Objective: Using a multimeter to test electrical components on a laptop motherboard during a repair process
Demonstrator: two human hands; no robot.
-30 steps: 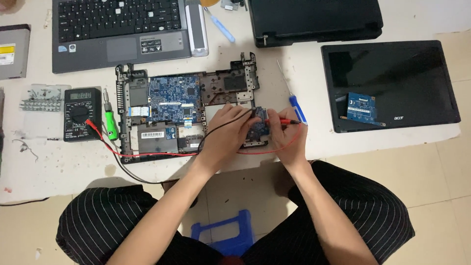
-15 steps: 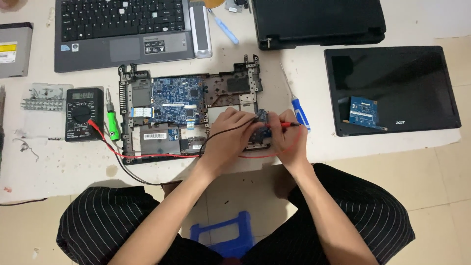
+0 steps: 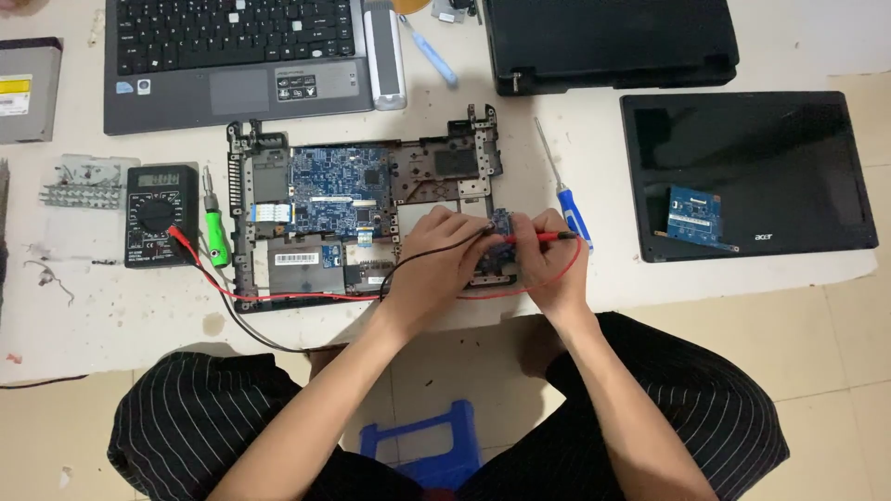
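A white surface (image 3: 575, 121) carries everything, with the person seated at its near edge in striped trousers. At the far left lies a grey laptop keyboard deck (image 3: 237, 56), at the far right a black laptop base (image 3: 608, 42), and below that a black screen panel (image 3: 747, 172) with a small blue circuit card (image 3: 694, 215) resting on it. In the middle sits the opened laptop chassis (image 3: 362, 209), its blue mainboard (image 3: 339, 190) exposed. Left of the chassis stands a black multimeter (image 3: 161, 215), with a green-handled screwdriver (image 3: 215, 237) just beside it; a blue-handled screwdriver (image 3: 568, 199) lies right of the chassis.

A red lead (image 3: 278, 295) and a black lead (image 3: 246, 325) run from the multimeter along the near edge of the surface toward the hands. The left hand (image 3: 436, 260) rests on the chassis's lower right corner, its grip closed on the black probe (image 3: 478, 232), whose tip points at a small blue board (image 3: 501, 223) there. The right hand (image 3: 548, 269) sits just beside it, grip clamped on the red probe (image 3: 543, 237), which lies almost level and aims at the same small board. The two hands nearly touch.
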